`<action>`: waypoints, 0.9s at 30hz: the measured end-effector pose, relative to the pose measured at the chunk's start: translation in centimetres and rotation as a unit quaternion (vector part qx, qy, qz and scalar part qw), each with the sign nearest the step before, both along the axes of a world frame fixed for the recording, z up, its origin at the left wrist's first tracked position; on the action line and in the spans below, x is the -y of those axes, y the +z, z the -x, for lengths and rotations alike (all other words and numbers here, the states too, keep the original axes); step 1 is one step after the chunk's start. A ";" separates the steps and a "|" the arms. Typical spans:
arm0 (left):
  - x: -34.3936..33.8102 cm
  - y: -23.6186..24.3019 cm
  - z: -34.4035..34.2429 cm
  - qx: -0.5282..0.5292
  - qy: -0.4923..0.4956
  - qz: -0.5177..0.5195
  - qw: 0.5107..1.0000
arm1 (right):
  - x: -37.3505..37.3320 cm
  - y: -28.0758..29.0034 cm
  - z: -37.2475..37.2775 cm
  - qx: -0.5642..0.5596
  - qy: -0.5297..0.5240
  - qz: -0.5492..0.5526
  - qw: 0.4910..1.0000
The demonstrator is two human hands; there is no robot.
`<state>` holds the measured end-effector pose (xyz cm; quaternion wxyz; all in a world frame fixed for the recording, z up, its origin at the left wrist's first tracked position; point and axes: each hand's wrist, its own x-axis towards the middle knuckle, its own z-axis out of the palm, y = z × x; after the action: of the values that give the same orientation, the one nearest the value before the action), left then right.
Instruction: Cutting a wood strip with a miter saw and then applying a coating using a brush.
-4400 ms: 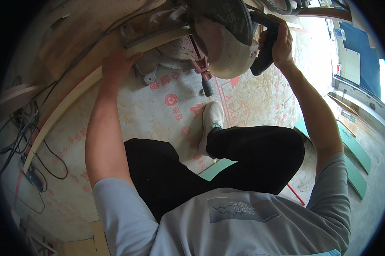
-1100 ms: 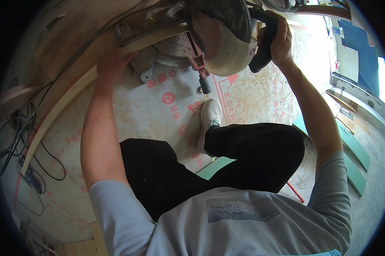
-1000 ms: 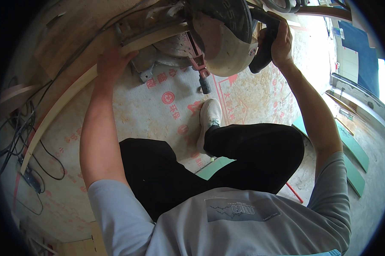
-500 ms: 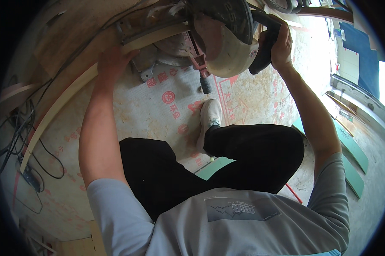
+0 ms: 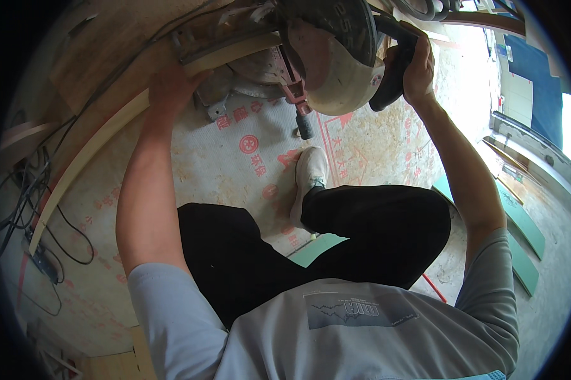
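Note:
A miter saw (image 5: pixel 326 69) with a dark blade guard and a pale lower cover stands at the top of the view. My right hand (image 5: pixel 420 73) is wrapped round its black handle (image 5: pixel 393 76). A long pale wooden strip (image 5: pixel 95 142) runs from the lower left up to the saw, one end lying along the saw's fence beside the blade cover. My left hand (image 5: pixel 171 92) grips this strip just left of the saw base, its thumb stretched toward the saw. Its other fingers are partly hidden. Below the blade cover a black-ended knob (image 5: pixel 304 125) sticks out from the saw's table.
Tangled black cables (image 5: pixel 29 190) and a power strip (image 5: pixel 43 263) lie at the left. Printed protective sheeting (image 5: pixel 235 164) covers the floor. Green boards (image 5: pixel 520 221) lie at the right, and a green piece (image 5: pixel 317 250) is between my legs. A grey hose (image 5: pixel 418 7) curls behind the saw.
My left hand has shifted slightly right along the wooden strip, toward the saw. My right hand stays on the handle, and the saw head looks nearly unmoved.

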<state>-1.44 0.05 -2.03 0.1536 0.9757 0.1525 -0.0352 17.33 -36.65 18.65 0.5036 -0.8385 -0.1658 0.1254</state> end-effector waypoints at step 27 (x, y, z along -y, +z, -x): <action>-1.3 0.7 0.4 -0.090 -0.019 0.034 0.995 | -1.2 2.8 -2.1 0.026 0.038 0.053 0.998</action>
<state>-1.82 1.38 -1.35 0.1717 0.9654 0.1460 -0.1311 19.44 -35.45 21.48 0.4492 -0.8599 -0.2037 0.1316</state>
